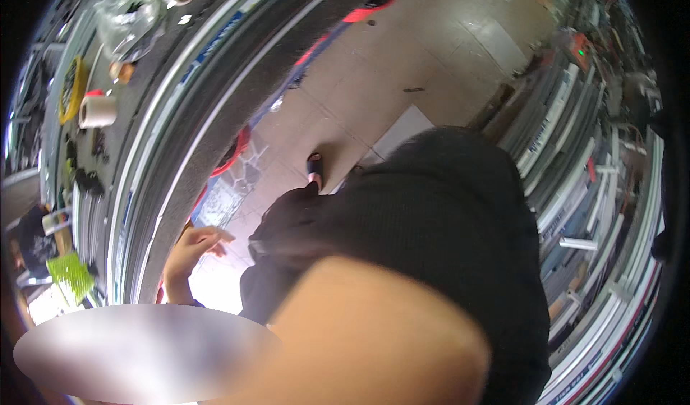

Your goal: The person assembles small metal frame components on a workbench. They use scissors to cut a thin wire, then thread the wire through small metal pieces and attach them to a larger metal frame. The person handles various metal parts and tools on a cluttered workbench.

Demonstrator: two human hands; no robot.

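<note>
Beside the bench (277, 63), loosely curled hand (198, 250)

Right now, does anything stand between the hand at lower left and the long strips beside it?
Nothing visible does. The hand shows beside the long strips, its fingers bent away from them; whether it touches them is unclear. A pale blurred oval hides the area just below.

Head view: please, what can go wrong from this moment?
The left hand appears near the long bench and might scrape its edge. What looks like a pale sheet on the floor might slide under the sandaled foot. At right, long profiles appear close to the black clothing and might snag it.
</note>
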